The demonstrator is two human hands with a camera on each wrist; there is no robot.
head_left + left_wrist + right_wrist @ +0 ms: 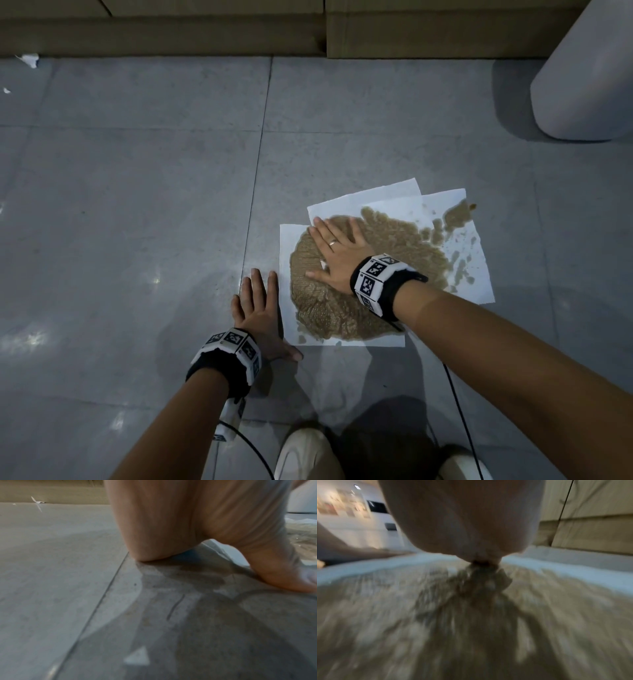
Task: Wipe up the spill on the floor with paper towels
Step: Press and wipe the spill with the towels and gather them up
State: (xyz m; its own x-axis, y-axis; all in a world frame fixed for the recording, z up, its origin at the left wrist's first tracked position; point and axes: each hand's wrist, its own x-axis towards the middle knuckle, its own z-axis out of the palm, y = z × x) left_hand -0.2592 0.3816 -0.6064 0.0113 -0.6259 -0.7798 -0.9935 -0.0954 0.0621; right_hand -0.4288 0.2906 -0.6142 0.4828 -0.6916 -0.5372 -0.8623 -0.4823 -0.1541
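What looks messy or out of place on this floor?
A brown spill has soaked through the overlapping white paper towels under the right hand, with a blot just past their far corner. White paper scraps lie by the brown baseboard.

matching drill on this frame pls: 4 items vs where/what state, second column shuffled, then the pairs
Column 1
1. right hand
2. left hand
3. paper towels
4. torn paper scrap

Column 2
A. flat on the bare grey floor, beside the towels' left edge
B. lying far left by the wooden base
C. pressed flat on the soaked brown patch
D. overlapping sheets, stained brown in the middle, white at the corners

Pairs: 1-C, 2-A, 3-D, 4-B
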